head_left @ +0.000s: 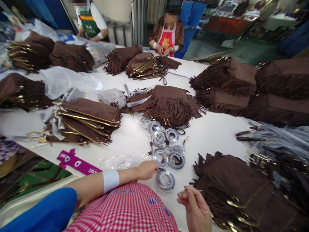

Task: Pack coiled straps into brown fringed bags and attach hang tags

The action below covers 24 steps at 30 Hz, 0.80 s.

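Observation:
My left hand [147, 169] is closed, its fingertips at the edge of a coiled strap [161, 158] in clear wrapping; what it pinches, if anything, is hidden. Closest to me on the white table lies another wrapped strap coil [165, 180], between my two hands. Several more strap coils [158, 138] run up the table beyond it, some with metal clips showing. My right hand [194, 206] is raised at the front, fingers curled and thumb against the forefinger, with nothing visible in it. Beside it on the right is a pile of brown fringed bags [241, 180] with gold zips.
Brown bags [89, 117] are stacked at left, and a fringed pile [169, 101] lies beyond the coils. Wrapped straps [277, 138] heap at right. A purple ribbon [79, 162] lies near the left edge. Two people [166, 35] stand across the white table [217, 132].

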Motion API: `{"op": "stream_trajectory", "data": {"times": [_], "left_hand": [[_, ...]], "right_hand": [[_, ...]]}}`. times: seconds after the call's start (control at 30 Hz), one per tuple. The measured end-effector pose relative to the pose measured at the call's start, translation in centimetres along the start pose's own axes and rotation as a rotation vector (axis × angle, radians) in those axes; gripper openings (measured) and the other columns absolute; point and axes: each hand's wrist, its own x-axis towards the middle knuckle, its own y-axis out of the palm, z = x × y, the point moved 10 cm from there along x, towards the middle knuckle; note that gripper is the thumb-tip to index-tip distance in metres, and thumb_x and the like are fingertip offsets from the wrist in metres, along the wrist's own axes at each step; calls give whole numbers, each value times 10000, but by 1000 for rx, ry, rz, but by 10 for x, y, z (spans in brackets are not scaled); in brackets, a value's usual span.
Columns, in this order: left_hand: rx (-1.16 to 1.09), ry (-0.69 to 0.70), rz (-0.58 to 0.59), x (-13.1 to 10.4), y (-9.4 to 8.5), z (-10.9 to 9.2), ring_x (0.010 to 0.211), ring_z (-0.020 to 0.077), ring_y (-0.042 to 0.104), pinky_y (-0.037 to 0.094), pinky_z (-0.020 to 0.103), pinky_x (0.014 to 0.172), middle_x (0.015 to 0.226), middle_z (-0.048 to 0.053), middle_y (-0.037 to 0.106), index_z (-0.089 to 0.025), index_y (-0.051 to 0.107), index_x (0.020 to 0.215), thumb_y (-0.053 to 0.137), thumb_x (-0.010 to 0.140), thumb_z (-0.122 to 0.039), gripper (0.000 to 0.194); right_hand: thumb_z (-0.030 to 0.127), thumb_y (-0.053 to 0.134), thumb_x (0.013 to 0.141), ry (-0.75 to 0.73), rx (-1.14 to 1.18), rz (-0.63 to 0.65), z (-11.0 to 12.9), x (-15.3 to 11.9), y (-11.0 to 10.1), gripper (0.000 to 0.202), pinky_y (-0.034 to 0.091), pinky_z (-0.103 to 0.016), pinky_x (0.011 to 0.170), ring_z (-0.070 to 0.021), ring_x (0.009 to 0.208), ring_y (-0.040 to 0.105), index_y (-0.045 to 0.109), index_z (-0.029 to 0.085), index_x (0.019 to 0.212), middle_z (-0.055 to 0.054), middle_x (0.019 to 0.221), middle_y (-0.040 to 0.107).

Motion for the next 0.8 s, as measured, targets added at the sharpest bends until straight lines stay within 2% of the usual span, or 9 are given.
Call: {"op": "stream_trajectory", "data": {"times": [0.07,0.13,0.23,0.3,0.43,0.53,0.63,0.73,0.8], "left_hand": [[228,-119,-111,3,-13,31,977,237,583,469,329,843,1059,99,620,-198,627,1054,442,826,-42,332],[314,-144,-114,10,-15,49,981,243,590,469,341,847,1090,109,605,-229,570,1205,428,831,-36,444],[208,-182,-67,27,-8,62,952,221,613,474,313,843,1033,54,630,-297,518,1280,485,846,-105,476],[134,-221,-78,38,-4,62,958,206,613,474,293,846,999,25,641,-293,568,1194,488,882,-184,340],[159,-328,-185,46,-4,57,962,249,600,475,348,832,1020,80,608,-223,566,1109,489,916,-341,239],[214,-314,-257,37,-14,51,951,225,578,458,320,816,1052,78,568,-227,552,1079,490,911,-262,182],[339,-182,-329,18,-35,35,885,198,547,439,295,765,995,70,549,-211,567,1007,428,931,-198,160],[503,17,-384,-10,-55,6,843,211,505,418,327,761,909,67,528,-199,583,942,461,919,-206,124],[583,158,-418,-30,-62,-17,828,211,482,402,339,769,876,63,517,-201,596,919,497,899,-188,102]], "right_hand": [[515,750,713,102,29,32,-14,-1,-8,442,538,-267,468,-190,579,653,637,187,987,9,618,646],[520,756,702,165,3,100,-23,-3,-7,441,502,-242,420,-187,550,645,628,182,955,8,610,635],[555,731,711,192,-62,209,-30,-6,7,405,476,-233,404,-177,530,629,632,180,830,-6,627,637],[572,703,731,181,-119,273,-32,-5,17,408,451,-226,390,-177,538,622,640,181,826,-16,643,643],[570,634,794,37,-273,331,-23,-1,30,387,482,-238,501,-161,550,593,664,184,797,-11,621,626],[533,623,819,-79,-365,305,-9,3,28,340,484,-232,606,-154,585,575,685,202,776,10,584,584],[531,650,793,-185,-367,291,9,8,25,330,490,-237,643,-179,680,603,701,210,740,-28,696,633],[538,673,769,-187,-321,315,27,14,33,344,506,-275,787,-247,948,624,699,201,706,-109,1021,681],[524,663,787,-139,-311,346,39,18,49,335,496,-280,816,-248,1001,607,688,197,715,-130,1250,608]]}}
